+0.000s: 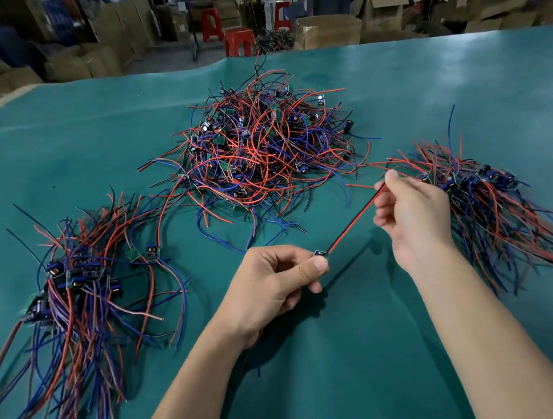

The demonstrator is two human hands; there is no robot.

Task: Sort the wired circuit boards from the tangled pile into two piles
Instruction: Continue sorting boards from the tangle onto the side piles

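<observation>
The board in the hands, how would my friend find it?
Start at the big tangled pile mid-table on the green mat, then come toward the two hands. The small board is pinched by the left hand. Unlike its neighbours, its red-black wire stretches straight to the right hand.

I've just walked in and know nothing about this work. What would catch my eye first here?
Probably the big tangled pile of red, blue and black wires at the middle of the green table. Nearer, the left hand pinches a small board while the right hand stretches its red wire taut.
</observation>
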